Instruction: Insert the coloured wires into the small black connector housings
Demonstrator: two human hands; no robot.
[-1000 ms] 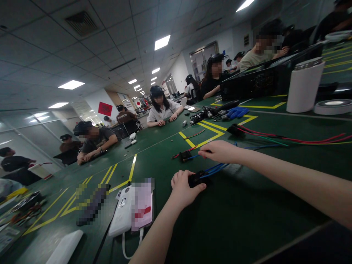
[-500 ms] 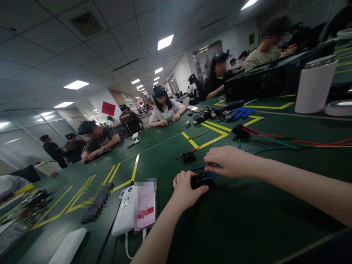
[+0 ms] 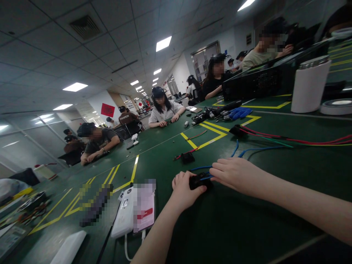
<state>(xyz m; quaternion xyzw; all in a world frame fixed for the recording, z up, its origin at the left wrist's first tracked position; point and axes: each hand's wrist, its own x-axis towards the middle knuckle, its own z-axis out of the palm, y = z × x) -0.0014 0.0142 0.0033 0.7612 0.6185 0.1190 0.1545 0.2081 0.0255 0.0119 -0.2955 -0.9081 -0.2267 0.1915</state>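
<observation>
My left hand (image 3: 184, 190) is closed around a small black connector block (image 3: 198, 180) that rests on the green table (image 3: 247, 220). My right hand (image 3: 233, 173) lies just right of the block, its fingertips pressed together on the blue wires (image 3: 202, 168) where they enter it. The blue wires run on to the right across the table. A second black connector (image 3: 188, 157) with red and blue leads lies a little farther away, untouched.
A white power bank (image 3: 124, 212) and a phone (image 3: 143, 205) lie at my left. Farther off are a third black connector with red and green wires (image 3: 275, 137), blue-handled tools (image 3: 236, 113), a white cylinder (image 3: 309, 86) and a black box (image 3: 255, 84). Several people sit along the table.
My right hand has drawn back from the far connector toward me and now pinches the blue wires at the block in my left hand. My left hand has stayed put.
</observation>
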